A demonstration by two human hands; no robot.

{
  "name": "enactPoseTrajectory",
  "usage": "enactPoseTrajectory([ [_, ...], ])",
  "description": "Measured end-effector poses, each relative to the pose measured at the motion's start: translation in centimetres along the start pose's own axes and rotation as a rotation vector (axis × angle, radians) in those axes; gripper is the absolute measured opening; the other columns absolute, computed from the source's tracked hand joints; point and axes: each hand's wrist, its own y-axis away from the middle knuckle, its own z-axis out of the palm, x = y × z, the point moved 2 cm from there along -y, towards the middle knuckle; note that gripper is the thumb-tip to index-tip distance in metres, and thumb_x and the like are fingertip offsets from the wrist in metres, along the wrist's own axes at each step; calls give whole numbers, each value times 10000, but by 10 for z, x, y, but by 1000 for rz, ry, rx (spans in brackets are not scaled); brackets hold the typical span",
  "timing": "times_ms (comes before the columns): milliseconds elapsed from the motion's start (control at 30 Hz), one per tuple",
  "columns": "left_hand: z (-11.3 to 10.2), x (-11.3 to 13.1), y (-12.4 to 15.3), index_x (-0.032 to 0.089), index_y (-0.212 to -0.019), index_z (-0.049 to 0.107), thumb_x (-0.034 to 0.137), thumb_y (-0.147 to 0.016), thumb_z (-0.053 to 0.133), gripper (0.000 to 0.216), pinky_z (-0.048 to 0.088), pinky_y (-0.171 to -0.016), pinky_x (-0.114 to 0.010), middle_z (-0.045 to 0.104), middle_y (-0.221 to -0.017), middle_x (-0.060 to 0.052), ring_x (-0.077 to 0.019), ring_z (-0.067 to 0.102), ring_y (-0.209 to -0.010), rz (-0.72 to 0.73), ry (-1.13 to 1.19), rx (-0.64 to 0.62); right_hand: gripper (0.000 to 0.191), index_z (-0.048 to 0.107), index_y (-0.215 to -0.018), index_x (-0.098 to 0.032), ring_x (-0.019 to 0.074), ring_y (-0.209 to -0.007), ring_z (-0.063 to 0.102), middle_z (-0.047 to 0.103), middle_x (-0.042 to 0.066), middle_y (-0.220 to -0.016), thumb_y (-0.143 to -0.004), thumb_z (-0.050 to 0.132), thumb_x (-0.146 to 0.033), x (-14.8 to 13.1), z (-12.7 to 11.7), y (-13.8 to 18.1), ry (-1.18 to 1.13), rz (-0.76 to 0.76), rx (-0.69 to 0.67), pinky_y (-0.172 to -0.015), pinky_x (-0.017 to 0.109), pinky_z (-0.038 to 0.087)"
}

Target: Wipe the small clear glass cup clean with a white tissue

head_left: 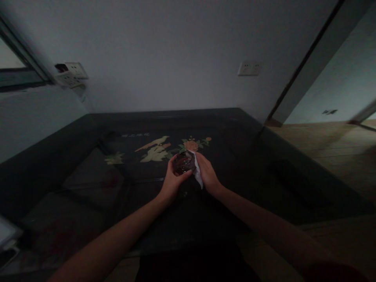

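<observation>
Your left hand [172,181] wrapped around small dark glass [183,163], fingers closed on its near side, holding it above dark table [235,188]. Your right hand [207,173] closed on white cloth [197,174], pressing it against right side of glass. Glass sits just in front of table's painted bird-and-flower inlay [164,149]. Wall socket [249,69] well behind glass, on wall.

Dark lacquered table [264,156] with a raised rim, set against the wall. Its top bears an inlaid bird-and-flower design [164,149], pale yellow and orange. An indistinct dark flat object [289,172] lies on the right side.
</observation>
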Motion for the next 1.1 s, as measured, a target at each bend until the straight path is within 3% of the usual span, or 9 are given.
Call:
enactPoseTrajectory([
  [167, -1, 13, -4, 246, -1256, 393, 259, -601, 818, 780, 383, -1054, -396, 551, -1305, -92, -242, 538, -1202, 48, 60, 45, 445, 704, -967, -249, 225, -1043, 612, 713, 27, -1017, -759, 578, -621, -2, 14, -17, 40, -22, -39, -1030, 396, 396],
  [333, 4, 37, -27, 220, -1259, 420, 300, -629, 800, 740, 354, -1071, -372, 544, -1314, -105, -237, 517, -1223, 133, 42, 4, 512, 684, -966, -239, 214, -984, 622, 706, 32, -997, -767, 510, -678, -18, 33, -47, 45, -95, -34, -986, 377, 429],
  [500, 26, 71, -55, 214, -1233, 446, 345, -628, 802, 715, 350, -1065, -395, 573, -1258, -98, -241, 531, -1189, 212, 16, -65, 471, 634, -1046, -249, 212, -1029, 588, 660, 39, -1086, -808, 496, -631, -59, 43, -69, 58, -270, -49, -978, 367, 425],
  [633, 46, 97, -62, 192, -1182, 483, 405, -613, 806, 688, 378, -1030, -401, 606, -1178, -97, -253, 562, -1117, 294, -27, -120, 386, 629, -1036, -262, 232, -1092, 550, 628, 60, -1139, -840, 500, -567, -100, 43, -62, 127, -435, -8, -1034, 406, 368],
  [800, 64, 134, -40, 186, -1157, 492, 414, -591, 817, 692, 440, -948, -393, 616, -1168, -118, -288, 584, -1067, 389, -141, -209, 366, 565, -1160, -329, 247, -1217, 470, 561, 43, -1277, -876, 474, -541, -136, 46, -39, 153, -545, -38, -1111, 464, 280],
  [967, 72, 162, -5, 232, -1195, 445, 332, -621, 812, 689, 460, -944, -382, 595, -1236, -94, -302, 567, -1133, 492, -162, -220, 356, 565, -1184, -312, 246, -1176, 525, 580, 39, -1265, -914, 426, -498, -157, 59, -24, 103, -564, -101, -1070, 469, 357],
  [1100, 70, 165, 8, 239, -1209, 461, 345, -596, 832, 725, 457, -955, -396, 588, -1245, -98, -325, 540, -1170, 482, -151, -268, 346, 554, -1201, -312, 245, -1157, 537, 587, 41, -1248, -933, 392, -461, -165, 63, -8, 130, -598, -81, -1050, 464, 382],
])
